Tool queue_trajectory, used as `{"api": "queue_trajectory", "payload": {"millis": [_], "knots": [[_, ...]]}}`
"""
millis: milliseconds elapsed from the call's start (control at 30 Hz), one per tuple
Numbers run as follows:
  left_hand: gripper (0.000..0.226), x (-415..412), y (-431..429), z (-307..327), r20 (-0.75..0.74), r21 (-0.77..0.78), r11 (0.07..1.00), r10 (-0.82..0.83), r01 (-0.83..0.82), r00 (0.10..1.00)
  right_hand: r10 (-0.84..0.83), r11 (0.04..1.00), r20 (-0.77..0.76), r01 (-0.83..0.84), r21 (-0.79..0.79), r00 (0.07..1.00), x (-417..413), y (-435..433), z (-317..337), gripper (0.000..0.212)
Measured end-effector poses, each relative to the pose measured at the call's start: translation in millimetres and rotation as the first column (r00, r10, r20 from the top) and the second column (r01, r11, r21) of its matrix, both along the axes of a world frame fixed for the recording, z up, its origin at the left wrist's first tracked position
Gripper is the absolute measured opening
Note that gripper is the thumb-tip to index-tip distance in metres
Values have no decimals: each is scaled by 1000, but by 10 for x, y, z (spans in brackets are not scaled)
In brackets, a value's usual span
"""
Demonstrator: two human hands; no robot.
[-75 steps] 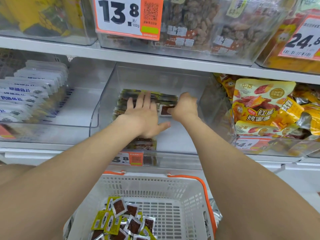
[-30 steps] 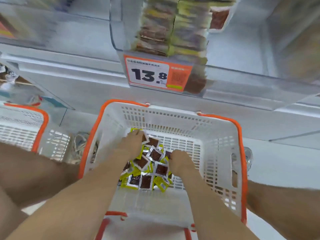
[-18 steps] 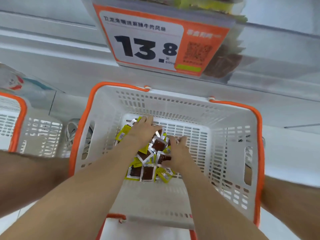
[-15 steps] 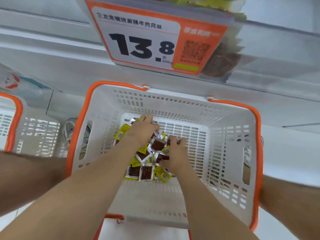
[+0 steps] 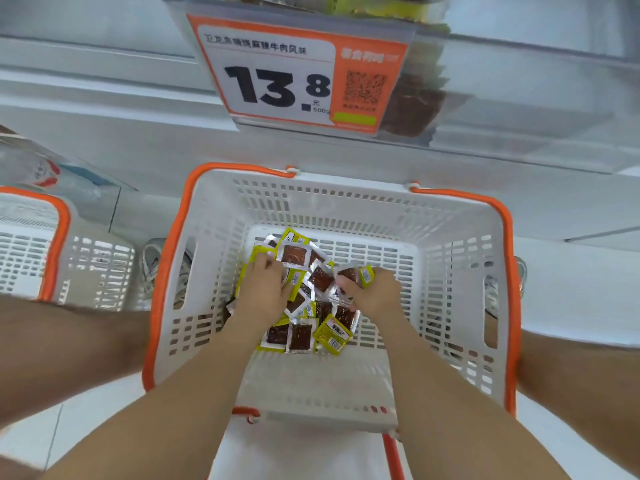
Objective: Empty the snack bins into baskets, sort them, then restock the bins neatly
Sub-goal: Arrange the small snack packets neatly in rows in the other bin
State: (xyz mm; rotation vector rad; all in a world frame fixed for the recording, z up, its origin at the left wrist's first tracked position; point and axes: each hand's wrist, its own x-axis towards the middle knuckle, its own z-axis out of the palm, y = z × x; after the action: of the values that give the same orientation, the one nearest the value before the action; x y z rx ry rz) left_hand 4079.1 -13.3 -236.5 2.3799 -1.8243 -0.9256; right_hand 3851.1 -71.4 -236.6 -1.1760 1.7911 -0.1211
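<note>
In the basket (image 5: 349, 202) your right hand (image 5: 373, 294) clamps its grip on snack packets (image 5: 294, 255); the grip of your left hand (image 5: 265, 294) I cannot tell.

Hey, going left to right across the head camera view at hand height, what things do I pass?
Partly cropped white slotted plastic basket with orange rim → grey sneaker → left hand → right hand, both gripping small yellow-and-silver snack packets → second grey sneaker, mostly hidden.

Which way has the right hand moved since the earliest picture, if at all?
Yes, downward. The right hand left the bin above the price tag and is below the tag, inside the basket, gripping snack packets.
</note>
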Motion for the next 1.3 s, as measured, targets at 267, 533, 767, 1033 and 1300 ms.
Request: {"api": "queue_trajectory", "payload": {"millis": [267,533,767,1033,1300], "knots": [[63,-60,0,71,-104,-77,988,123,-131,987,-413,899,-49,399,-181,909,16,-23,189,25],[66,19,-113,-49,-6,46,978,204,-204,979,-214,958,410,109,266,887,168,17,-55,15],[35,20,-163,-24,-90,37,974,224,-222,970,-359,919,400,246,308,843,215,-40,-125,40],[5,49,-319,87,-380,168,970,229,-176,896,206,970,273,-232,67,940,425,22,-125,61],[29,10,-405,222,-620,337,833,547,-439,563,70,979,288,-121,163,955,285,-81,-56,8]]}}
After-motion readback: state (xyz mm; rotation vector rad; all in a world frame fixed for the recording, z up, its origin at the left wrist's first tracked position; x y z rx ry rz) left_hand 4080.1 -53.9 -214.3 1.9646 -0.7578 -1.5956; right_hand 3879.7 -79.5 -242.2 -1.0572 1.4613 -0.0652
